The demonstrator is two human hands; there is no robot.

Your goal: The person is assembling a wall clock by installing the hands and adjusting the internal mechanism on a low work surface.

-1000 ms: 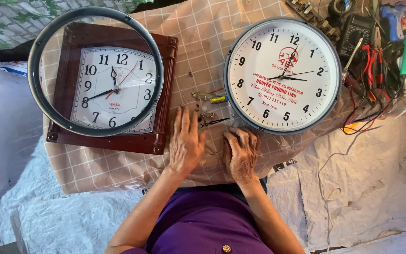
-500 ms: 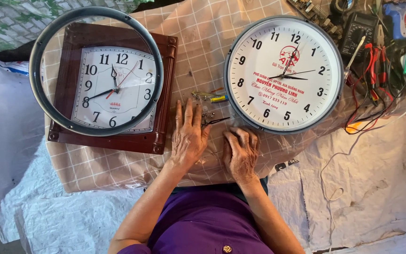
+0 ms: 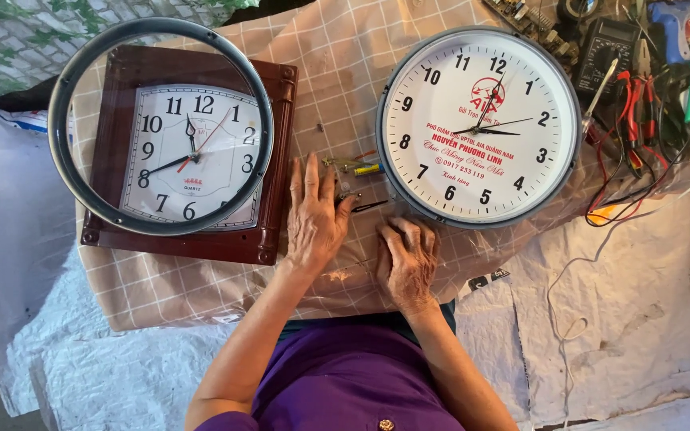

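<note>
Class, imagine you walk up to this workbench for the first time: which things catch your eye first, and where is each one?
Two wall clocks dominate: a round white clock right of centre, and at left a square brown-framed clock with a loose round glass ring laid over it. Between them, the left hand lies flat and the right hand curls on the checked cloth, near small metal parts.

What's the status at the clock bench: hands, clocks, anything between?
Left hand flat on checked cloth, empty. Right hand curled below round white clock. Small metal parts lie between clocks.
</note>
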